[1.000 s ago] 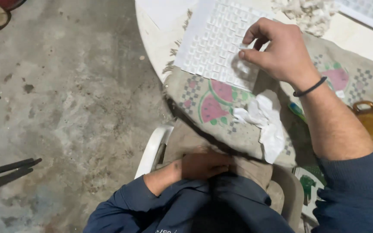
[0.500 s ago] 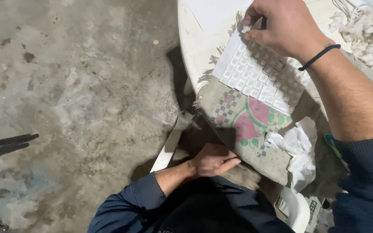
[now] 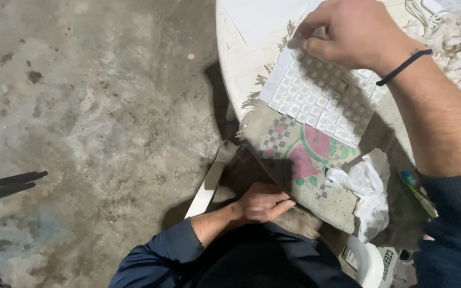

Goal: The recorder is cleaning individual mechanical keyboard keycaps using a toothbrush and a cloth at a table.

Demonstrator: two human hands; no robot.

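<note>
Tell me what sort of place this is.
Probably a rough workshop or garage corner. The floor is bare stained concrete, a white plastic table carries a worn patterned cloth, and the right hand works on a white mosaic tile sheet.

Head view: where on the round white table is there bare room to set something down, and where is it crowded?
Bare: the white table top at the far left edge, bordered by the rim, the fringed patterned cloth and the white mosaic tile sheet. Crowded: the right hand on the sheet, white scraps far right, crumpled white rag near edge.
</note>
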